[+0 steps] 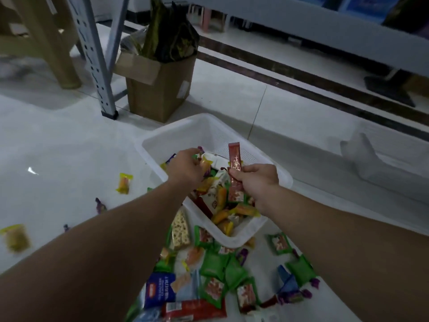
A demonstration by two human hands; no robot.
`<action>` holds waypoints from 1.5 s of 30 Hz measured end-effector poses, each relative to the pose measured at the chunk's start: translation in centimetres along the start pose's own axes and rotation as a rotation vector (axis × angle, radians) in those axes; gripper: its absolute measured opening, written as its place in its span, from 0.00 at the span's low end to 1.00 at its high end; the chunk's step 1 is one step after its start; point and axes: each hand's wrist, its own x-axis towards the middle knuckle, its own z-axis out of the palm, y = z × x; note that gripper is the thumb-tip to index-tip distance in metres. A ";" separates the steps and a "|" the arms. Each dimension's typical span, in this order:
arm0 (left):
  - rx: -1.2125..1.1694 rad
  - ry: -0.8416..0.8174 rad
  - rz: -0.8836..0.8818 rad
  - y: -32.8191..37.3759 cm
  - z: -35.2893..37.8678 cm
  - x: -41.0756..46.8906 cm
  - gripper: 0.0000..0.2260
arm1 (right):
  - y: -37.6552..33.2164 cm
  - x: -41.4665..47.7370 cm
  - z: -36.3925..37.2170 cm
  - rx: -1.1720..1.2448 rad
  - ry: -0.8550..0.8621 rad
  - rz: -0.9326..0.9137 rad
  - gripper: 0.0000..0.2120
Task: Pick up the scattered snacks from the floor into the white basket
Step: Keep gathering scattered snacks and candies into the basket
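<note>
A small shop or stockroom is suggested: a perforated metal racking upright (pixel 91 61) is seen standing on a pale tiled floor (pixel 58 140), an open cardboard box (pixel 160 94) stuffed with dark packets (pixel 171 31) is set beside it, and many wrapped snacks (pixel 216 263) are strewn about.

No wording fully legible. Gold script runs lengthwise on the red stick pkt (pixel 235 168) pinched in the right hand (pixel 257 182), but it is too blurred to read. The blue pkt (pixel 160 290) on the floor (pixel 58 147) bears white lettering and a small red oval logo, both unreadable. The white label (pixel 183 89) on the cardboard box (pixel 157 96) has print too small to make out.
</note>
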 end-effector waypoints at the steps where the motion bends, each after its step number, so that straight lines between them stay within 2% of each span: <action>1: 0.010 -0.011 0.009 -0.3 0.1 0.3 0.20 | -0.1 0.4 0.5 0.005 -0.002 0.011 0.07; 5: 0.102 -0.034 0.083 -1.8 0.4 0.7 0.19 | -1.1 1.0 2.2 0.011 -0.034 0.036 0.06; 8: 0.100 -0.054 0.089 -2.7 0.2 0.4 0.20 | -1.4 1.4 2.8 -0.021 0.018 -0.013 0.06; 11: 0.107 -0.069 0.092 -2.7 0.0 -0.2 0.22 | -0.8 1.4 2.0 -0.111 0.077 -0.030 0.14; 13: 0.138 -0.088 0.109 -1.9 0.0 -1.0 0.23 | -0.1 0.9 1.0 -0.205 0.084 -0.085 0.16; 17: 0.281 -0.134 0.193 0.0 0.1 -3.2 0.23 | 0.8 -1.6 -2.9 -0.417 -0.037 -0.263 0.20; 19: 0.330 -0.162 0.215 0.9 0.1 -4.5 0.22 | 1.7 -3.1 -5.4 -0.549 -0.111 -0.375 0.18; 22: 0.397 -0.185 0.232 2.5 0.4 -7.2 0.26 | 3.8 -5.1 -9.0 -0.646 -0.180 -0.453 0.20; 29: 0.506 -0.217 0.277 5.2 3.8 -14.4 0.27 | 11.1 -6.5 -16.0 -0.755 -0.226 -0.399 0.38; 35: 0.502 -0.270 0.266 5.1 9.2 -20.3 0.25 | 16.2 -7.3 -19.9 -0.703 -0.262 -0.388 0.37; 38: 0.512 -0.307 0.234 4.1 11.7 -22.4 0.28 | 18.6 -7.5 -21.0 -0.689 -0.284 -0.374 0.37; 42: 0.569 -0.349 0.242 3.0 14.1 -23.8 0.28 | 21.1 -7.4 -21.8 -0.685 -0.286 -0.362 0.33; 45: 0.602 -0.375 0.244 2.2 15.2 -23.8 0.29 | 22.3 -6.7 -22.1 -0.687 -0.289 -0.356 0.35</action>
